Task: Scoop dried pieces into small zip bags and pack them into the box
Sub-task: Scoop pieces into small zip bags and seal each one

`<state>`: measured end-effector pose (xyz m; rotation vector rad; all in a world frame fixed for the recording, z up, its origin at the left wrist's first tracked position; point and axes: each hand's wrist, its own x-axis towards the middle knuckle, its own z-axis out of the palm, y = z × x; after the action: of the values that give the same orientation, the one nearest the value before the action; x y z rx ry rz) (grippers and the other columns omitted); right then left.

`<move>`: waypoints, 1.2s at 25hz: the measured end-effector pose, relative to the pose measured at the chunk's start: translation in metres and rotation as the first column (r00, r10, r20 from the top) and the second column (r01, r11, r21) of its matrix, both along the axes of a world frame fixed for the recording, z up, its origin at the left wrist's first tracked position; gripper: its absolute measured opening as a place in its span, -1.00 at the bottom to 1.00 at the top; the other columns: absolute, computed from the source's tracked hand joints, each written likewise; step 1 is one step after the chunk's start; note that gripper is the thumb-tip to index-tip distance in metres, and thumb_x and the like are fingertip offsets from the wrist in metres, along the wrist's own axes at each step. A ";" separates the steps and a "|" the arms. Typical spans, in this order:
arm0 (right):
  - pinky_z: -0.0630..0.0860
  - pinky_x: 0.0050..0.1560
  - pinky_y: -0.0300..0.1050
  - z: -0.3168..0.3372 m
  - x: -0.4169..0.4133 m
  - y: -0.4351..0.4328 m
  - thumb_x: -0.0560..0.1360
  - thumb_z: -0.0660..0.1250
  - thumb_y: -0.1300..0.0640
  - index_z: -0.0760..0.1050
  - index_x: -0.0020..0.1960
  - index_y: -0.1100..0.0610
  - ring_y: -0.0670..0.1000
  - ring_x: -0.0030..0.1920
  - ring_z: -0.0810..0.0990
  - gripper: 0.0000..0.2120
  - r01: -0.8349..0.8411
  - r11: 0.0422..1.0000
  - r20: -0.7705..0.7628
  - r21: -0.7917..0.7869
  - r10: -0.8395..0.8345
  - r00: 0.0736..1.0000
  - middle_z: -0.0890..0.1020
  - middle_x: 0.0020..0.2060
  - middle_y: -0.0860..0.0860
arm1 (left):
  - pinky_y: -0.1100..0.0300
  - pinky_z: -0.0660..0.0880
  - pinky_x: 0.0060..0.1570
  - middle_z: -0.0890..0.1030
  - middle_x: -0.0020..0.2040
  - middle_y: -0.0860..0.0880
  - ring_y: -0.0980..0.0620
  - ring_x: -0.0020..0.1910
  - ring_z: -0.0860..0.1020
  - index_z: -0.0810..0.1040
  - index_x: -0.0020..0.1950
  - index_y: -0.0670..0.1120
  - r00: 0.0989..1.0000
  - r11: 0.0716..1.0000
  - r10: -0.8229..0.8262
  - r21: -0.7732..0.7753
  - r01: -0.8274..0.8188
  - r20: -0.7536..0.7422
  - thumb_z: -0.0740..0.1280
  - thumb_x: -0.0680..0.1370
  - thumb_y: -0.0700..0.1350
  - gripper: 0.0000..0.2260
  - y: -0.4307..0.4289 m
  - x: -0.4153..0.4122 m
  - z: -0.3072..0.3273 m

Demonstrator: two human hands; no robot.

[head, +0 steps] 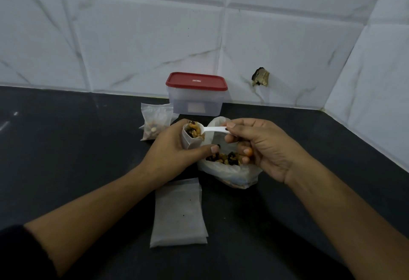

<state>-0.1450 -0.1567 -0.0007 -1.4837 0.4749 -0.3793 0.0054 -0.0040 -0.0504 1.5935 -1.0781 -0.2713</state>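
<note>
white plastic spoon, pinched in right hand, tips dried pieces into small clear zip bag gripped by left hand, over black bench.

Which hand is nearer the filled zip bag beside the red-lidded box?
Left. The left hand, holding a small bag, is just right of the filled zip bag; the right hand, pinching the spoon, is farther right over the large open bag.
</note>
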 end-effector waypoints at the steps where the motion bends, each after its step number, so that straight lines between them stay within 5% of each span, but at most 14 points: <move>1: 0.39 -0.50 -0.25 0.000 0.000 0.001 0.62 0.38 0.18 0.69 0.08 0.17 -0.13 -0.50 0.36 -0.88 0.002 1.000 0.000 -0.017 -0.002 1.000 0.67 -0.27 0.03 | -0.01 0.67 0.07 0.72 0.06 0.04 0.12 0.05 0.69 0.59 0.19 0.00 1.000 1.000 0.006 -0.001 -0.006 0.003 0.58 0.38 0.09 -0.56 0.000 0.000 0.000; 9: 0.44 -0.50 -0.24 -0.001 0.000 0.008 0.61 0.40 0.21 0.70 0.06 0.11 -0.13 -0.50 0.41 -0.90 -0.019 0.949 0.012 -0.314 0.024 1.000 0.68 -0.29 0.03 | -0.14 0.65 0.03 0.69 0.01 0.01 0.01 0.03 0.69 0.60 0.08 0.00 0.998 1.000 0.021 -0.007 -0.021 0.057 0.58 0.38 0.17 -0.60 -0.002 0.003 -0.005; 16: 0.46 -0.29 -0.38 0.001 -0.003 0.003 0.60 0.44 0.17 0.72 0.02 -0.05 -0.20 -0.34 0.56 -0.86 -0.025 0.659 0.033 -0.752 0.075 0.997 0.66 -0.15 -0.10 | -0.18 0.65 0.03 0.69 0.06 -0.06 -0.05 0.02 0.70 0.60 0.10 -0.04 0.999 1.000 -0.016 -0.017 0.016 0.035 0.60 0.43 0.09 -0.64 -0.002 0.003 -0.006; 23: 0.47 -0.21 -0.36 0.003 -0.006 0.001 0.55 0.47 0.27 0.73 0.05 0.03 -0.13 -0.22 0.60 -0.82 0.010 0.506 0.097 -0.863 0.147 0.984 0.65 -0.05 -0.11 | -0.19 0.66 0.02 0.69 0.02 -0.05 -0.04 0.01 0.70 0.59 0.10 -0.05 1.000 0.999 -0.009 -0.044 0.010 0.005 0.62 0.43 0.04 -0.64 -0.001 -0.003 -0.001; 26: 0.46 -0.23 -0.34 0.003 -0.006 -0.003 0.57 0.47 0.23 0.73 0.06 0.02 -0.11 -0.28 0.57 -0.84 0.025 0.550 0.117 -0.835 0.133 0.984 0.68 -0.06 -0.06 | -0.17 0.66 0.01 0.69 -0.01 -0.08 -0.05 -0.03 0.71 0.58 0.10 -0.09 0.999 0.998 -0.014 -0.061 0.012 -0.028 0.63 0.42 0.02 -0.61 -0.001 -0.004 0.001; 30: 0.54 -0.25 -0.19 0.004 -0.007 -0.006 0.61 0.43 0.17 0.72 0.07 -0.02 -0.01 -0.28 0.54 -0.86 -0.015 0.752 0.096 -0.659 0.104 0.990 0.69 -0.03 0.14 | -0.03 0.67 0.06 0.71 0.00 -0.03 0.04 0.00 0.70 0.59 0.14 -0.07 0.999 0.998 -0.016 -0.066 0.013 -0.045 0.58 0.43 -0.01 -0.64 0.000 -0.006 0.003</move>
<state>-0.1517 -0.1631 0.0033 -2.1434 0.1839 -0.6306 -0.0002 -0.0043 -0.0478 1.5144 -1.0534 -0.2780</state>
